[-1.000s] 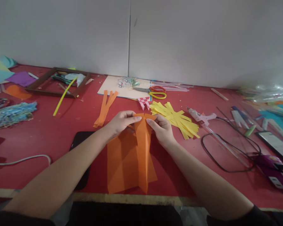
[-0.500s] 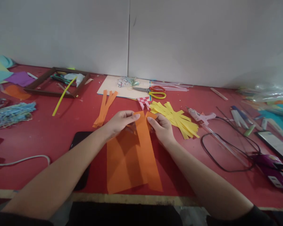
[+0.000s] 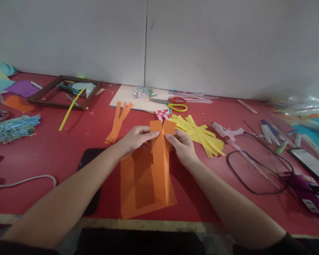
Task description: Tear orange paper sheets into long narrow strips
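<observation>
My left hand (image 3: 139,139) and my right hand (image 3: 183,144) each pinch one side of a folded orange paper strip (image 3: 159,166). Its top edge is split into two flaps, and a gap runs down between my thumbs. Lower down the strip is still joined, with a crease along its length. Beneath it a larger orange paper sheet (image 3: 138,194) lies on the red table. Narrow orange paper strips (image 3: 118,124) rest beyond my left hand, and a pile of yellow paper strips (image 3: 198,132) lies just past my right. A pink woven paper piece (image 3: 161,114) sits behind the flaps.
Scissors (image 3: 172,103) lie on a cream board (image 3: 122,97) at the back. A pink glue gun (image 3: 225,131) with a black cord is at the right, near a purple power strip (image 3: 307,193). A black phone (image 3: 91,156) is under my left forearm. A brown frame (image 3: 46,92) stands back left.
The strip has swung leftward and upright, its lower end now over the larger sheet. The gap between the two top flaps reaches further down, and my thumbs sit slightly lower on them.
</observation>
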`<state>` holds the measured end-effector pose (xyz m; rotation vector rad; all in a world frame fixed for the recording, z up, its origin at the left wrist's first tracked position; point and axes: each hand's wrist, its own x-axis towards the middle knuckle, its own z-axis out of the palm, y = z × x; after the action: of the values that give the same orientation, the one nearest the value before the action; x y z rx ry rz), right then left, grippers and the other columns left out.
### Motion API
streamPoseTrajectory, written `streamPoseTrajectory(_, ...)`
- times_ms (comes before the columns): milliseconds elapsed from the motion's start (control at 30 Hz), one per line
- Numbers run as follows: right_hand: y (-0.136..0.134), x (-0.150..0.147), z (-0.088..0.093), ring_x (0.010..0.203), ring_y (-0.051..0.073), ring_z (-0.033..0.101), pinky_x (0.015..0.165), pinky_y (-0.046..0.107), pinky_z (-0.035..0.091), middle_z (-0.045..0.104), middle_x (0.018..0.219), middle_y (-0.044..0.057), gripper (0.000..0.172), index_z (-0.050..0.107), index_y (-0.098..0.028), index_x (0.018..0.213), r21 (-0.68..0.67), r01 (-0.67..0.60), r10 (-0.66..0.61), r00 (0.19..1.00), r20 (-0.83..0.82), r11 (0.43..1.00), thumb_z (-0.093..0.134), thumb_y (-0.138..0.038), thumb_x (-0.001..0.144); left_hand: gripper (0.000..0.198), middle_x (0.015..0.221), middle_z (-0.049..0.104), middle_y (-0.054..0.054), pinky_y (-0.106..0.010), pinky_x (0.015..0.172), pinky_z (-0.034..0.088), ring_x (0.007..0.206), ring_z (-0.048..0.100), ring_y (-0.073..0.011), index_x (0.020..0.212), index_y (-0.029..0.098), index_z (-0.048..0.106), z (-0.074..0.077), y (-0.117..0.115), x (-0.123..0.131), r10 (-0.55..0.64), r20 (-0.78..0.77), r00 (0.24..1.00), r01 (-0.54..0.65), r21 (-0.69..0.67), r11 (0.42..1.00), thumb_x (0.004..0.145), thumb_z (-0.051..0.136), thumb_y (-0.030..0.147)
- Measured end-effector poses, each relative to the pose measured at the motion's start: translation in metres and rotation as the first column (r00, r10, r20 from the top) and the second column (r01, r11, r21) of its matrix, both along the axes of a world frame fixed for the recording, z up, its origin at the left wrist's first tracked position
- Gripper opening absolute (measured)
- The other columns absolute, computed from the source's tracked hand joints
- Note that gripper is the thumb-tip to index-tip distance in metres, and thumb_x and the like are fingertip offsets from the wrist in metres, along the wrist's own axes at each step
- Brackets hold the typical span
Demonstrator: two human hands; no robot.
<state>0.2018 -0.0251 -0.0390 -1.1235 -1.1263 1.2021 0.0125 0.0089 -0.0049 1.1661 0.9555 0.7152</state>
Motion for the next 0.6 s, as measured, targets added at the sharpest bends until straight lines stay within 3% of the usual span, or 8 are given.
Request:
streamPoseTrajectory(333,0.0018,0.0007,-0.0008,0.056,0.011,0.044,0.054,0.026,0.039,0.049,0.061,-0.005,0.038,0.051,-0.022,0.064,0.084,0.058,-0.064,0.995,0.074,0.995,0.075,-0.048,0.078,0.043,0.066,0.065,-0.002,-0.023,0.052,0.049,0.060,0.061,-0.0130,0.070,0.015,0.068,0.0012,-0.0008,0.0022,0.062,-0.031,0.998,-0.062,0.011,0.998,0.064,0.083,0.055)
streamPoseTrajectory(600,0.0026,0.0011,-0.0026,0.063,0.015,0.054,0.059,0.029,0.047,0.059,0.068,-0.001,0.037,0.055,-0.024,0.070,0.089,0.081,-0.087,0.993,0.075,0.993,0.074,-0.054,0.077,0.039,0.064,0.063,0.000,-0.020,0.049,0.046,0.056,0.059,-0.0108,0.065,0.016,0.064,-0.0016,0.0013,0.0007,0.082,-0.041,0.996,-0.081,0.026,0.996,0.068,0.082,0.051)
